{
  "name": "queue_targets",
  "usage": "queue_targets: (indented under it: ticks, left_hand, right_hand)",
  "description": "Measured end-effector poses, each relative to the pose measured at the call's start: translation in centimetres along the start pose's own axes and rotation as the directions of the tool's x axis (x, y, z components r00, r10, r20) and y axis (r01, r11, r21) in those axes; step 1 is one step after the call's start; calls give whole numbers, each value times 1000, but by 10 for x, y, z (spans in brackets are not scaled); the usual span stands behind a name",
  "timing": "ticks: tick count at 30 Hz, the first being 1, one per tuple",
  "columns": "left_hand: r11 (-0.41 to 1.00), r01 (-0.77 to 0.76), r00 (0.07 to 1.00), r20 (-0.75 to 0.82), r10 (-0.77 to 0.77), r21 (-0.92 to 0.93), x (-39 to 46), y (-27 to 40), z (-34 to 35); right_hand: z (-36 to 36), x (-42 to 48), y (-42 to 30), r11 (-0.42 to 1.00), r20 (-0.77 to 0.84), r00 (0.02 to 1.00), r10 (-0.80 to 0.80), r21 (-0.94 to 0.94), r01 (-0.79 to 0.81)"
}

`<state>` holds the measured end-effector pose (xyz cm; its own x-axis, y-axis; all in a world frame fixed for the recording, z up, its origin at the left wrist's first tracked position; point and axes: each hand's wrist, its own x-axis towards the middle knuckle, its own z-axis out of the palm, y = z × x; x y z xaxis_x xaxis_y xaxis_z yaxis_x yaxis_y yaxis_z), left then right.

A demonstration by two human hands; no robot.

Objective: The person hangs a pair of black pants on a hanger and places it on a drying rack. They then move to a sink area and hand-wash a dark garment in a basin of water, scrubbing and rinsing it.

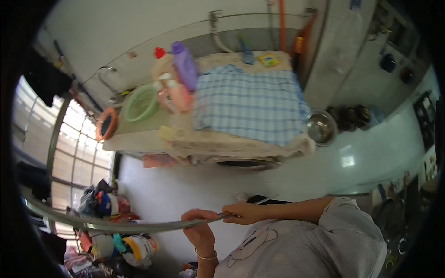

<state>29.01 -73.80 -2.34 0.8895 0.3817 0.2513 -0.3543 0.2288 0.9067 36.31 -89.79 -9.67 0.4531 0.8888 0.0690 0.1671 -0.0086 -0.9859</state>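
A long, slim grey pole (139,227) runs across the lower part of the view, its line bent by the lens. My left hand (200,222), with a bangle on the wrist, is wrapped around the pole. Closer to its right end, my right hand (245,212) grips the same pole in front of my body. A short tip of the pole sticks out past the right hand. The far left end passes near a barred window (78,135).
Ahead, a blue-and-white checked cloth (248,102) covers a front-loading washing machine (247,162). Left of it are a purple bottle (186,66), a pink bottle (180,99) and a green basin (140,104). A metal basin (321,128) stands at right. Buckets (139,246) and bags crowd the lower left.
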Motion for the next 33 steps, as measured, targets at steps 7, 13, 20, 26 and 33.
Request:
queue_targets:
  ticks: [7, 13, 20, 26, 33]
  left_hand:
    - [988, 152, 975, 166, -145, -31, -39, -35, 96]
    - [973, 230, 910, 346, -227, 32, -42, -54, 193]
    - [932, 361, 733, 624, -270, -21, -52, -133, 377]
    - [936, 351, 419, 896, -147, -10, -61, -182, 600]
    - [844, 526, -90, 994, -63, 101, -106, -246, 800]
  right_hand:
    - [-43, -133, -1, 972, -180, 970, 162, -142, -189]
    - [-94, -226, -3, 962, -409, 907, 104, -188, -196]
    - [-205, -381, 22, 905, -640, 754, 144, -224, -363]
    - [-314, -540, 10, 906, -839, 521, 156, -89, -414]
    - [-368, -685, 18, 927, -990, 132, 56, 2, -374]
